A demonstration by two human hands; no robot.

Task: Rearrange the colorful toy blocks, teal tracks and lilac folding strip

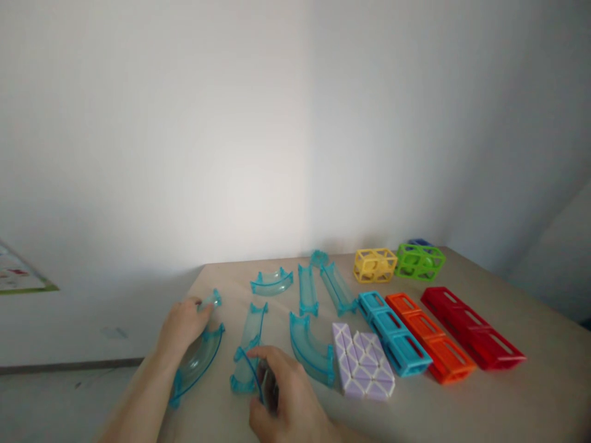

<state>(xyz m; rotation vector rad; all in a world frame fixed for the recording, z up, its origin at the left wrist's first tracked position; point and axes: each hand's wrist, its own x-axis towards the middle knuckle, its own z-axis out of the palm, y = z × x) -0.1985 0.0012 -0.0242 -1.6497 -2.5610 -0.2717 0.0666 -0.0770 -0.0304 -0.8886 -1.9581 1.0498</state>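
See-through blue track piece (253, 372) is in the right hand (270, 391), down near the front of the table (530, 320). Thumb and fingertips are closed around it, a partly curled pinch, not a full fist. It overlaps another bit of blue track (241, 383) right there, and honestly the view's too blurry for me to swear whether those two are touching or just lined up.

The left hand (184, 323) is over by the table's left edge, fingers on a smaller-looking track end (216, 298). Can't tell if it's actually gripped or only touched. A curved track (203, 363) lies just beside that wrist.

Progress-wise, I'd call the track stuff pretty loose: a back curve (272, 284), two straight tracks (308, 292) and a front curve (310, 351) are laid out separately, and I don't see a finished run. The frame blocks look way more sorted: light blue row (394, 335), orange row (429, 338), red row (471, 329), with yellow frames (375, 266) and green frames (420, 263) further back. The lilac triangle-pattern block (364, 363) sits flat beside the light blue row, no hand on it.
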